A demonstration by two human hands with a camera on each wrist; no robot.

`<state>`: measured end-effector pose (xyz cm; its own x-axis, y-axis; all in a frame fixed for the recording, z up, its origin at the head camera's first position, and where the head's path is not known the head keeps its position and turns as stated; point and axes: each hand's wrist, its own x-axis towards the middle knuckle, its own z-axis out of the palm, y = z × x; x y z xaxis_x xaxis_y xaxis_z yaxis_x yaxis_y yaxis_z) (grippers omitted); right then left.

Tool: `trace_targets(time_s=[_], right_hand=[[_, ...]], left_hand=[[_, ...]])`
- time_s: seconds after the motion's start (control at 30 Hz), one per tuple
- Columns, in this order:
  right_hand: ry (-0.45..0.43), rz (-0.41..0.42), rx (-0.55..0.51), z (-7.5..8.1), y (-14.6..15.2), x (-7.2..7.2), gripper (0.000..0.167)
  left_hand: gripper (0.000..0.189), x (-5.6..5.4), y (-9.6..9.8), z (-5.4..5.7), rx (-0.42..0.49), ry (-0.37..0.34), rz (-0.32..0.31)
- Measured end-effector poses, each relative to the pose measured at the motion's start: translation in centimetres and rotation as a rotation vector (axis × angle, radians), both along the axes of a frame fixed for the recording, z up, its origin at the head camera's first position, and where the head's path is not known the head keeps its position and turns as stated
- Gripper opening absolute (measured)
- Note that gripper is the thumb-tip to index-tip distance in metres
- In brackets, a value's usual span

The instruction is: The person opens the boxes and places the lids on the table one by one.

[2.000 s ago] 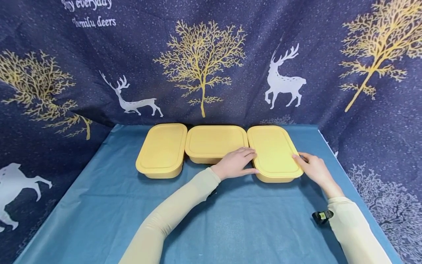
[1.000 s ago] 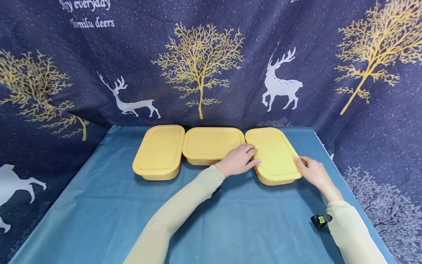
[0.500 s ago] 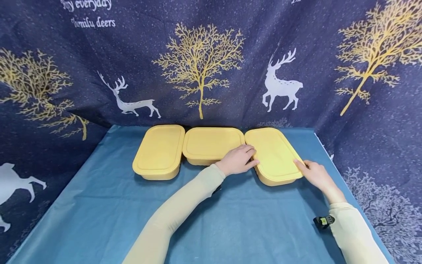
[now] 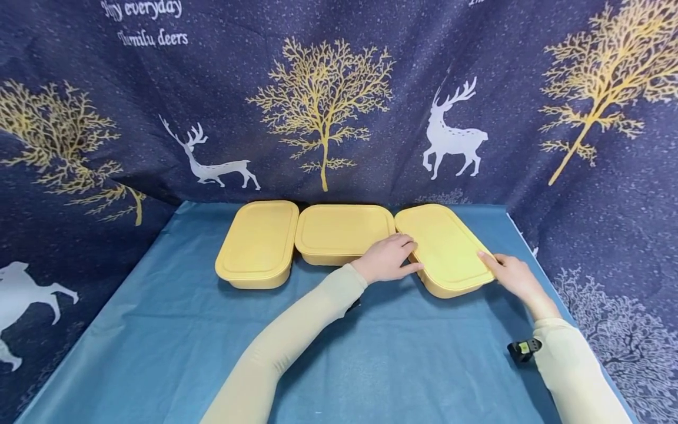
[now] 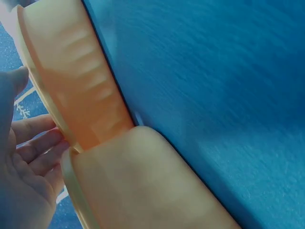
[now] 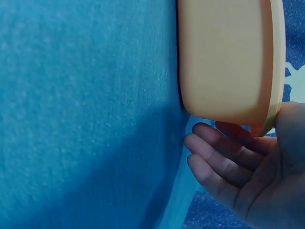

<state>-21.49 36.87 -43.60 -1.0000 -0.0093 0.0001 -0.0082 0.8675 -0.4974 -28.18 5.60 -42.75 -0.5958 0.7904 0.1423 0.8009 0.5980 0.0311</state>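
Three yellow lidded food containers stand along the back of the table: a left one (image 4: 258, 241), a middle one (image 4: 344, 228) and a right one (image 4: 445, 244), which is turned at an angle. My left hand (image 4: 385, 258) touches the left rim of the right container with thumb and fingertips, reaching over the middle one's front corner. My right hand (image 4: 516, 277) grips the right container's right edge, thumb on the lid and fingers along the side. In the right wrist view these fingers (image 6: 219, 157) lie loosely bent beside the container's wall.
A blue cloth (image 4: 381, 359) covers the table. Behind it hangs a dark blue curtain (image 4: 371, 147) printed with trees and deer, right behind the containers. A small black camera (image 4: 523, 348) sits on the right wrist.
The right container's near end has swung to the right, so it now stands at a greater angle. Both hands have shifted slightly right with it; the other two containers stay put.
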Motion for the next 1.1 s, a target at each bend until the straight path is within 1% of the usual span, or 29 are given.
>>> trace_targets(time_s=[0.23, 0.5, 0.7, 0.87, 0.97, 1.1], right_hand=[[-0.008, 0.004, -0.021, 0.1, 0.8, -0.5, 0.059], [0.012, -0.045, -0.02, 0.2, 1.7, -0.9, 0.068], [-0.03, -0.086, -0.045, 0.5, 2.2, -0.9, 0.077], [-0.035, -0.1, -0.051, 0.2, 2.8, -1.1, 0.079], [-0.021, -0.107, -0.058, 0.0, 2.9, -1.3, 0.078], [0.005, -0.113, -0.062, -0.1, 2.6, -1.2, 0.074]], left_hand=[[0.062, 0.6, 0.3, -0.1, -0.009, 0.01, -0.037], [0.062, 1.7, 0.5, 0.3, -0.003, 0.011, -0.058], [0.062, 2.3, 0.8, -0.1, -0.011, 0.039, -0.066], [0.061, 2.8, 1.2, -0.4, -0.024, 0.06, -0.074], [0.06, 2.9, 1.3, -0.5, -0.024, 0.072, -0.075], [0.056, 2.7, 1.4, -0.6, -0.019, 0.084, -0.074]])
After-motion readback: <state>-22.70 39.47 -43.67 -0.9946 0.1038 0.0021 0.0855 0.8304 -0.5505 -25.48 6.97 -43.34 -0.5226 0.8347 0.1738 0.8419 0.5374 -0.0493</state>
